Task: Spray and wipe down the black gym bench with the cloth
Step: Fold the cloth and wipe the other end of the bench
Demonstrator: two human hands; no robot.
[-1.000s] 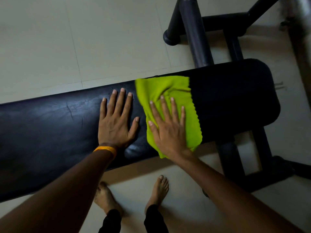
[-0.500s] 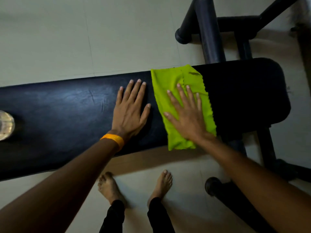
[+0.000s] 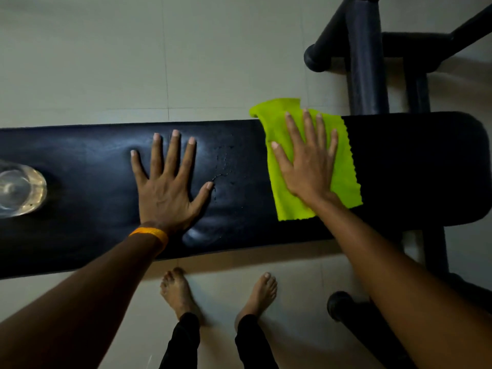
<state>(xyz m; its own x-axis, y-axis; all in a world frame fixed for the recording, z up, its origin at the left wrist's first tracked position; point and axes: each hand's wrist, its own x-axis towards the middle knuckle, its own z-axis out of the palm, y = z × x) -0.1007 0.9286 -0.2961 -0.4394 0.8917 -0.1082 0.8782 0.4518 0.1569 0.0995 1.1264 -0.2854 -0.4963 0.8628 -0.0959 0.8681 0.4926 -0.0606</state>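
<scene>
Head view: the counter (image 3: 426, 169), a black gym bench, runs left to right, its long axis crossing the person's body; the cloth (image 3: 346, 166) lies flat near its right end, its far corner hanging just over the far edge; the right hand (image 3: 308, 166) presses on the cloth, fingers (image 3: 307, 129) spread and pointing away from the body; the left hand (image 3: 167, 185) braces flat on bare vinyl to the left, fingers splayed, holding nothing; droplets (image 3: 221, 166) sit between the two hands, so the unwiped wet patch lies left of the cloth, and the right hand is the one to sweep it; a bottle (image 3: 21, 190) stands at the far left. Compared with half a second ago, the cloth sits farther across the counter, toward the far edge.
</scene>
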